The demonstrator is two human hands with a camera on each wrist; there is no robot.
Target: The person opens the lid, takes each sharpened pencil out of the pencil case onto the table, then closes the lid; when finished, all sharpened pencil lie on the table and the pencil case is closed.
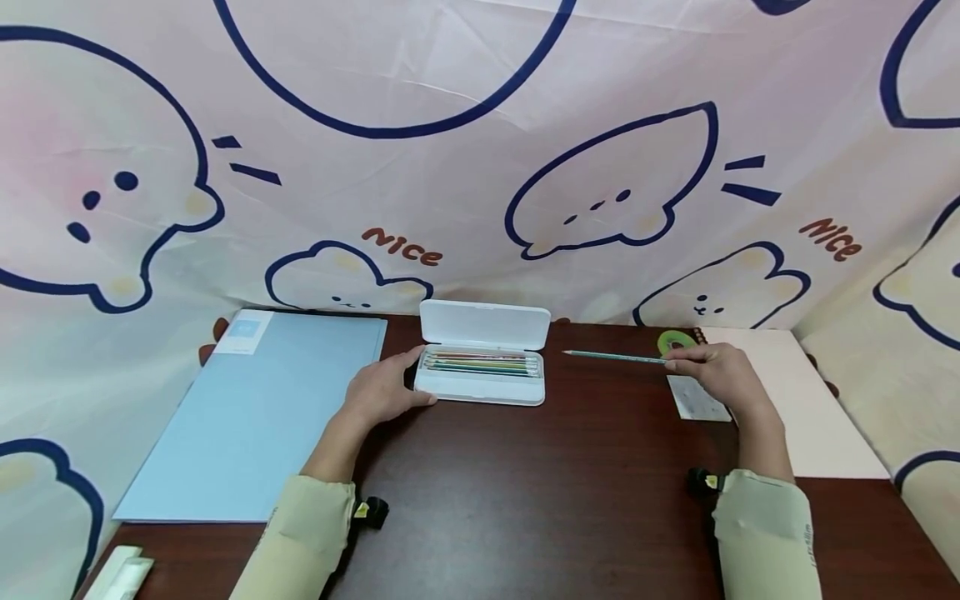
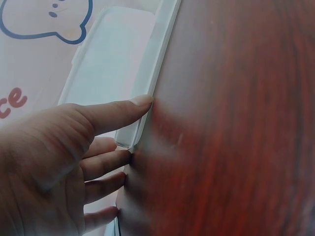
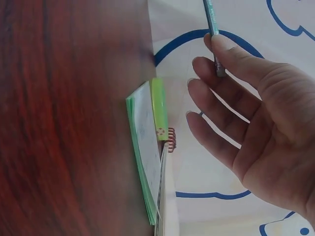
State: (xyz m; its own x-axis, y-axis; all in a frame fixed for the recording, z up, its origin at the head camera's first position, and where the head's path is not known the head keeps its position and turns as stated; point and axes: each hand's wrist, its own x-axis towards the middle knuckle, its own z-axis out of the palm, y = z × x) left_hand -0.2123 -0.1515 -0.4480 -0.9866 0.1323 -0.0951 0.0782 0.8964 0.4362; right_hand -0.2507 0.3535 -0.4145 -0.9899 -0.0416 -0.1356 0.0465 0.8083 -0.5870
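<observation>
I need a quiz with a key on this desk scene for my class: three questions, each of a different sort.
1. Multiple choice: what does the right grip hold?
a) the blue folder
b) a pencil
c) the green ring

2. Fill the gap: in the head view, the left grip touches the white case at its ____ end.

3. True or false: the case's lid is closed.

Key:
1. b
2. left
3. False; the lid stands open, with more pencils lying inside the case.
</observation>
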